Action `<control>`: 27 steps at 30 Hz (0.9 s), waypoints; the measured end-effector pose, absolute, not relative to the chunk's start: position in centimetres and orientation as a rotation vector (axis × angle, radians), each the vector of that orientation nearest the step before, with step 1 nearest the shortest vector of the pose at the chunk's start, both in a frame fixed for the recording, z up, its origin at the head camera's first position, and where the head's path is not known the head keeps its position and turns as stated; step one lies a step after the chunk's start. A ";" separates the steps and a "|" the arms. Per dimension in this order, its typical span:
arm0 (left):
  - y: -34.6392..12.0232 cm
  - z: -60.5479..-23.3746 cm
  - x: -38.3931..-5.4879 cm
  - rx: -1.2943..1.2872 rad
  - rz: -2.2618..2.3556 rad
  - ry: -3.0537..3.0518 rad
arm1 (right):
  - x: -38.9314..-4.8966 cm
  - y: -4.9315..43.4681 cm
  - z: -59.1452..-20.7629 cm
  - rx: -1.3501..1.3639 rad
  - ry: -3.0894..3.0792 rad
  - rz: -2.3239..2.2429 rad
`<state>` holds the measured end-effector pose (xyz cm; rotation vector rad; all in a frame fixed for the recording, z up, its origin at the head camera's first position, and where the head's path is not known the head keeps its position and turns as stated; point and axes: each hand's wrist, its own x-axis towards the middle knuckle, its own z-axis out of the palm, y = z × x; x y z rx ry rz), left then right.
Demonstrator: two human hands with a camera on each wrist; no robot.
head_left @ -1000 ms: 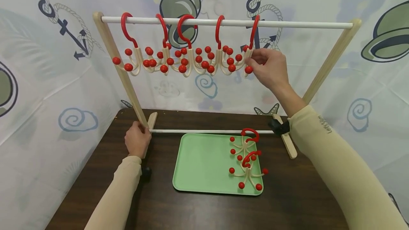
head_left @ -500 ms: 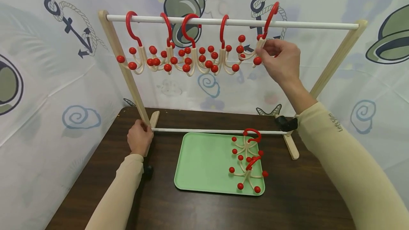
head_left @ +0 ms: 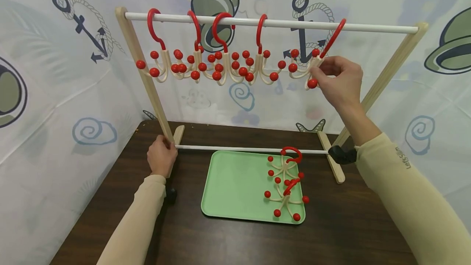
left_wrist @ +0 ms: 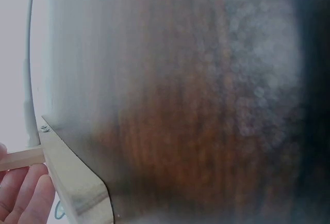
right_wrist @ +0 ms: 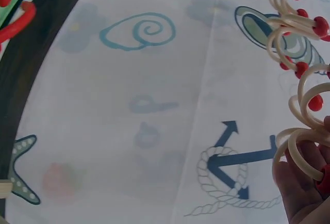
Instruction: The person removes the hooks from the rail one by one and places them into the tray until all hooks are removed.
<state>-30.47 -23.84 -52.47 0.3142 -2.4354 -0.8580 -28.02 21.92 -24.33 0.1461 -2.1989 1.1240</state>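
At the right part of the white top bar [head_left: 375, 28], my right hand [head_left: 342, 81] pinches the stem of a hanger [head_left: 333, 38] with a red hook and curved cream arms tipped with red balls. The hook leans right and its top overlaps the bar in the head view. The right wrist view shows the cream arms [right_wrist: 292, 149] of this hanger around the fingers. My left hand [head_left: 162, 156] grips the foot of the rack's left wooden post [head_left: 145, 72]. The left wrist view shows its fingers [left_wrist: 31, 193] around the wood [left_wrist: 20, 158].
Several like hangers [head_left: 259, 36] hang along the bar's left and middle. Below, a green tray [head_left: 235, 187] on the dark table [head_left: 206, 240] bears two more hangers [head_left: 285, 199] at its right side. The lower white bar [head_left: 235, 149] runs behind the tray.
My right hand has lifted the hanger's hook above the bar, shifted it right and lowered it again, more tilted. The left hand keeps its grip; the head view has shifted slightly.
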 end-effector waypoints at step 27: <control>-23.7 -52.2 -30.4 0.340 -0.885 -2.449 | -26.5 19.2 -37.0 0.695 -2.782 1.248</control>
